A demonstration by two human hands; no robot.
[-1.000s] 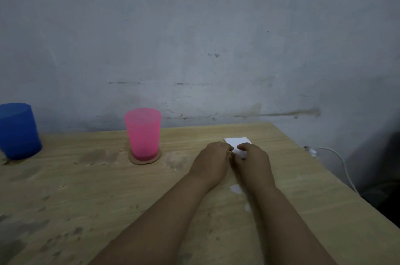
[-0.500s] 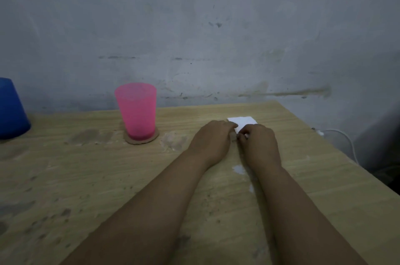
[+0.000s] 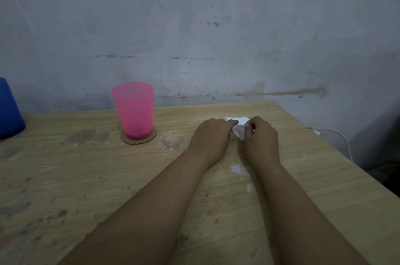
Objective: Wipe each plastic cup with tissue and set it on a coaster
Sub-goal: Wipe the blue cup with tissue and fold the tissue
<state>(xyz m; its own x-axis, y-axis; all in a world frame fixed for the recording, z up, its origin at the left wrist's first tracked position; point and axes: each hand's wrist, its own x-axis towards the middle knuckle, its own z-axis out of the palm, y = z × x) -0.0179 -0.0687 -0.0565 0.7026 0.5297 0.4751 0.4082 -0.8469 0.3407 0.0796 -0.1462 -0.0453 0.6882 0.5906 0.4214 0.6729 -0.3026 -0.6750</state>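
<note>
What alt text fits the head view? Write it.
Both hands, left hand and right hand, work a white tissue on a wooden table. A pink plastic cup stands on a round coaster; a blue cup sits far left.

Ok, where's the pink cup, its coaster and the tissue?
pink cup (image 3: 134,111): head view, middle of its side.
coaster (image 3: 138,141): head view, front rim below the cup.
tissue (image 3: 239,127): head view, white fold between the hands.
</note>
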